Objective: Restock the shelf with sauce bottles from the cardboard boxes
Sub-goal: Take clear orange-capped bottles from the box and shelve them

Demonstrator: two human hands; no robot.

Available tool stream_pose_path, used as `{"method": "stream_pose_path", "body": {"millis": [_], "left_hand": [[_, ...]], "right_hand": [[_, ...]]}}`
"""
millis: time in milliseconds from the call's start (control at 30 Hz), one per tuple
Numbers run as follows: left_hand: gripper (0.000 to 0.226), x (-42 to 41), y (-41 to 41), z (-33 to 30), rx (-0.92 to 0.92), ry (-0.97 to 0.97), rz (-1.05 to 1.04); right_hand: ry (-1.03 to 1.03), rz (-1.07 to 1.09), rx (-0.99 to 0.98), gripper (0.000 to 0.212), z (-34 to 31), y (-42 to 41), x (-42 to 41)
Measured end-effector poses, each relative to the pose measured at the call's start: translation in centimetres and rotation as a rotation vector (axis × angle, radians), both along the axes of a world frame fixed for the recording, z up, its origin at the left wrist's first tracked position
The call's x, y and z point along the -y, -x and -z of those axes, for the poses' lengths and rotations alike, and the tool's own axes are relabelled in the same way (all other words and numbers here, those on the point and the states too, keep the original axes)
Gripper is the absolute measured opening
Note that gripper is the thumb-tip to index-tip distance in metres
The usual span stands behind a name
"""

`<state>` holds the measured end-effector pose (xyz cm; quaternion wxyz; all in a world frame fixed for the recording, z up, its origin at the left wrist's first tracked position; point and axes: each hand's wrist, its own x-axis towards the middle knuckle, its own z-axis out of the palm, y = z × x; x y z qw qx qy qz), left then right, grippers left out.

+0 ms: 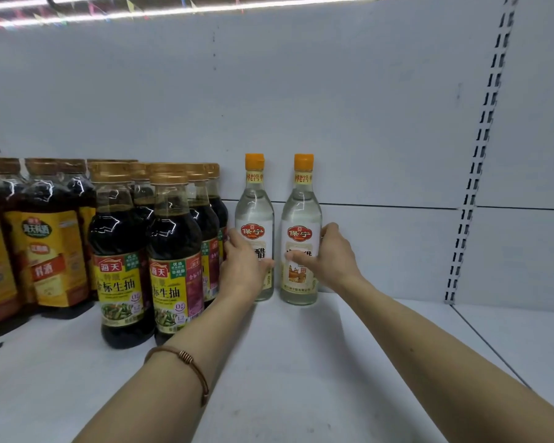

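Shelf (301, 362), white and wide, fills the view, with a white back panel (333, 107) behind and a slotted upright (480, 161) off to the right. Over on the left stands a crowd of dark soy bottles (122, 251), gold caps, yellow and green labels, packed close in rows; further left are darker bottles with yellow wrap labels (48, 251), partly cut off by the edge. Both arms reach in from below, bare, a thin cord bracelet (186, 362) round the left wrist. At the back of the shelf two clear vinegar bottles stand upright, orange caps, red badges, side by side with a small gap between. The left one (255, 219) sits just beside the soy bottles, and the left hand (242, 266) is wrapped round its lower body, fingers curled behind, thumb across the label. The right one (301, 225) is gripped by the right hand (330, 257), thumb laid over the front label, fingers curling round the far side. Both bottles have their bases down on the shelf.
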<state>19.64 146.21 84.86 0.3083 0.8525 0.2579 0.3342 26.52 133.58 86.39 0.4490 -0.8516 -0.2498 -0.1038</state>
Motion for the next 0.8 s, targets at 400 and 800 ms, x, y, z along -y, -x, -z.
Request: {"method": "stream_pose_path", "body": {"millis": [400, 800], "left_hand": [[0.099, 0.2, 0.7, 0.2, -0.07, 0.041, 0.025], [0.037, 5.3, 10.5, 0.0, -0.055, 0.01, 0.129]], "right_hand": [[0.163, 0.015, -0.006, 0.073, 0.0, 0.6, 0.2], [-0.023, -0.339, -0.115, 0.032, -0.9, 10.4, 6.6]]}}
